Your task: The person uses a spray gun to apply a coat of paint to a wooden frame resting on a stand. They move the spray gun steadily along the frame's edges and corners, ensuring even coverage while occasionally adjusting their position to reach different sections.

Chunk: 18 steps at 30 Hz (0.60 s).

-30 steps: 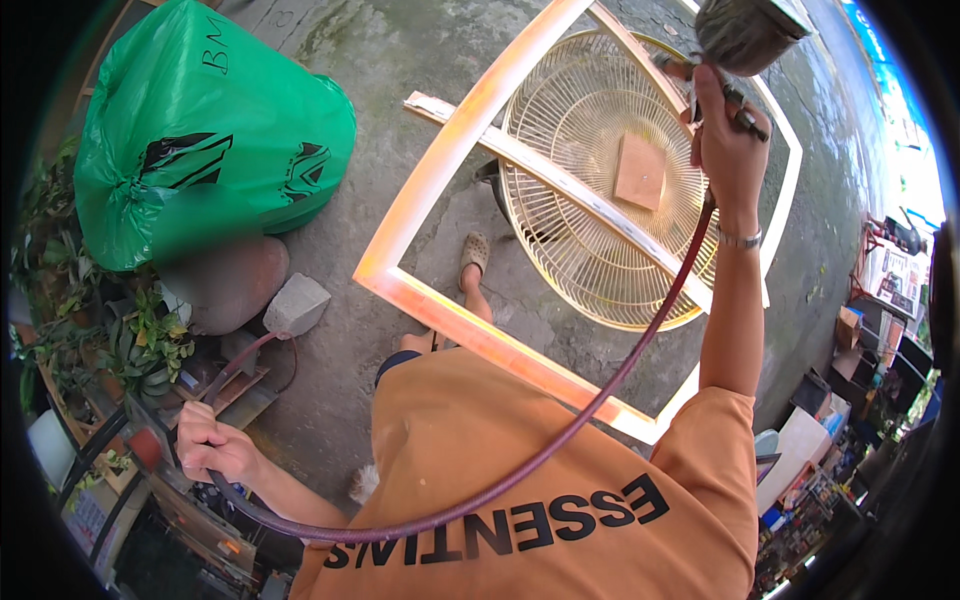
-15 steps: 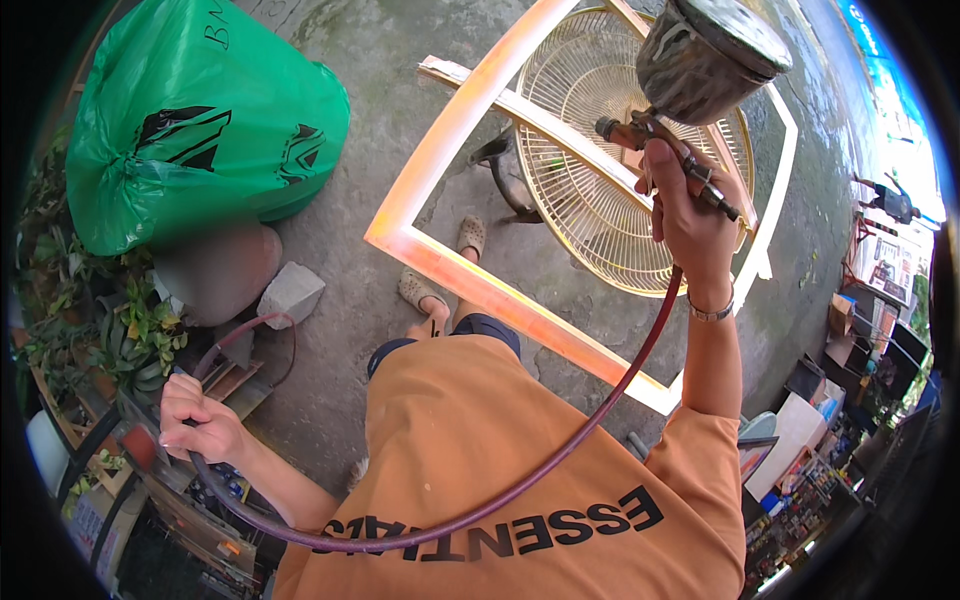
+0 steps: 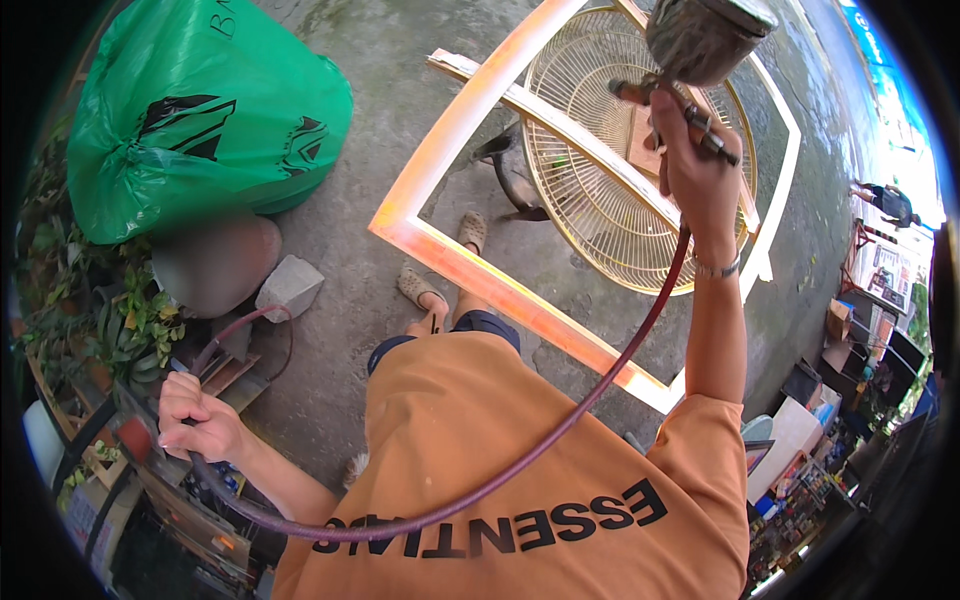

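While our right hand (image 3: pixel 700 180) grips the spray gun (image 3: pixel 700 50) raised above the wooden frame (image 3: pixel 480 275), our left hand (image 3: pixel 190 415) clutches its red hose (image 3: pixel 560 420) aside, apparently for slack.

The concrete floor (image 3: pixel 400 60) is stained. A green sack (image 3: pixel 200 110), a wooden frame (image 3: pixel 480 275) and a concrete block (image 3: pixel 290 285) are laid on it.

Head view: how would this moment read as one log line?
right hand: grips spray gun above wooden frame | left hand: holds red hose | fan guard: inside frame
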Tool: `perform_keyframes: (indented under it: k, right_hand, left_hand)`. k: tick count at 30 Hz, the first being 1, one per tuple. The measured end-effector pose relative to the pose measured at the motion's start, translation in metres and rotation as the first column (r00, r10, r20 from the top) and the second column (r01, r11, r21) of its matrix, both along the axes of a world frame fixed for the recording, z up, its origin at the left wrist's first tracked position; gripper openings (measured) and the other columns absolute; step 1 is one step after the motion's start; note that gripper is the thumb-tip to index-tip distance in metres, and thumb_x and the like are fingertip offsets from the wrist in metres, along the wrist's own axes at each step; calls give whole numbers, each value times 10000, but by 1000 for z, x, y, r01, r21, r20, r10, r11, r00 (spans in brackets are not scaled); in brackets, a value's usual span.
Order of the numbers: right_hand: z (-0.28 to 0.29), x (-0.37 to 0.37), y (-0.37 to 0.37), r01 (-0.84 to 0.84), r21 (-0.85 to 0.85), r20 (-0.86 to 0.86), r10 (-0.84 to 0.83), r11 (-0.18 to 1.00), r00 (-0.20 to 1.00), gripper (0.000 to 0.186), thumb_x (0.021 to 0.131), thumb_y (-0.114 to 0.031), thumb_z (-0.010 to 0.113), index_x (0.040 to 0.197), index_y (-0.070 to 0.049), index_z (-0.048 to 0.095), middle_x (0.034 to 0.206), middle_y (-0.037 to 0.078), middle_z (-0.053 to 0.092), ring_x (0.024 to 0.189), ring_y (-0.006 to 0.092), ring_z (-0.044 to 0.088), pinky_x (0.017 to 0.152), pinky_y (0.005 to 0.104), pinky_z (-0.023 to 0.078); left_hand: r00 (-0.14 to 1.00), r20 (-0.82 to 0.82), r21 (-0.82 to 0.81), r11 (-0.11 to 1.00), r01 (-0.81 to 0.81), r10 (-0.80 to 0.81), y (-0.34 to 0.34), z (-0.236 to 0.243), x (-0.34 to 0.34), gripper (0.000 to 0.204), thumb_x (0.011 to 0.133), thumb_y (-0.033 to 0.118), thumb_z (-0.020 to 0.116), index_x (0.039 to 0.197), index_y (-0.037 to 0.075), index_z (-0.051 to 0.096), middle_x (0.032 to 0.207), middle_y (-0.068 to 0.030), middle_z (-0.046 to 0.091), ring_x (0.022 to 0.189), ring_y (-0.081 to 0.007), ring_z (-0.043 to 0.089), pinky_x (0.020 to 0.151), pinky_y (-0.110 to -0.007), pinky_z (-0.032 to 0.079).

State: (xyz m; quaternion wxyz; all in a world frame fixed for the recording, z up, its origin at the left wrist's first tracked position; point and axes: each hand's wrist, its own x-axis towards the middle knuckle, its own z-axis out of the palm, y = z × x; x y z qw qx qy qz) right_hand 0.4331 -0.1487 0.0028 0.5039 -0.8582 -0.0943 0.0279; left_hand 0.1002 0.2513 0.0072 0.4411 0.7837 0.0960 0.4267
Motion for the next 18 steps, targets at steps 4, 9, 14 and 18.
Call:
perform_keyframes:
  k: [4,9,14,18]
  right_hand:
    - [-5,31,-9,43,-80,187,-27,996,982,301,994,-299,626,1066,-33,746,643,7,631,375,37,446,353,219,301]
    - [3,11,-4,85,-4,129,-84,996,988,293,1001,-288,615,1053,-33,750,645,8,636,370,38,442,347,219,287]
    - [16,-43,5,54,14,-65,-53,998,996,297,968,-300,664,1033,-25,757,588,-8,598,465,35,490,431,225,354]
    - [16,-73,9,-50,-4,-84,49,999,995,300,957,-281,682,1028,4,744,585,19,598,537,49,523,502,224,403]
  left_hand:
    - [1000,-19,46,999,-10,11,1,1,-7,604,1057,502,343,631,74,364,592,3,282,556,-136,243,548,-307,198]
    - [1000,1,69,997,-24,24,-2,0,-9,611,1060,498,337,628,67,355,588,-1,285,554,-135,243,547,-309,194]
    - [1000,9,17,1000,-19,19,-5,1,-6,614,1062,498,326,621,71,349,583,-1,279,556,-134,238,547,-311,189]
    - [1000,15,7,1000,3,-3,-1,0,-9,614,1063,499,323,619,75,351,584,1,276,559,-131,237,547,-311,187]
